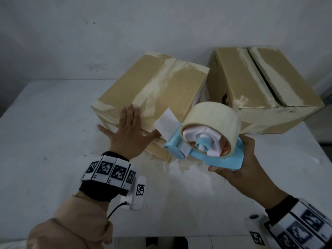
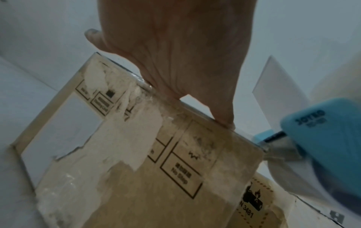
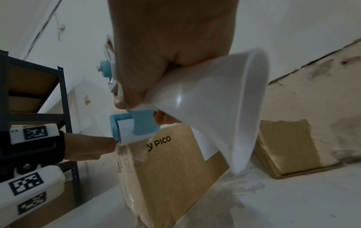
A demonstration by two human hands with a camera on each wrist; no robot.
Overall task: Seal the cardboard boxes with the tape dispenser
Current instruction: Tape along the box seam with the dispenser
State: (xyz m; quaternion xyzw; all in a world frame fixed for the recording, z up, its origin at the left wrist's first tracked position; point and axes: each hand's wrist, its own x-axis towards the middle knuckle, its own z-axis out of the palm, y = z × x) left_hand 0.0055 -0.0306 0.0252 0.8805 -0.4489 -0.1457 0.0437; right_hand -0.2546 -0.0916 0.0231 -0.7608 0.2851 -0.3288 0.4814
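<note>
- The white table (image 1: 53, 123) carries two cardboard boxes, side by side near the far wall.
- The right box (image 1: 269, 83) stands at the back right; its top flaps are parted, with a dark gap running along the seam.
- The left box (image 1: 149, 90) sits nearer the middle, with its top flaps closed and pale tape residue along the centre seam; the right wrist view shows "PICO" printed on its side.
- The tape dispenser (image 1: 206, 150), light blue with a large roll of pale tape (image 1: 215, 115), is held off the table just beside the left box's near right corner, a loose white tab of tape (image 1: 166, 123) sticking up from its front end.
- The right hand (image 1: 239, 164) grips the dispenser's handle from below, fingers and thumb curled round it.
- The left hand (image 1: 128, 130) lies flat on the near edge of the left box, fingers straight and spread wide, the thumb reaching toward the dispenser's front.
</note>
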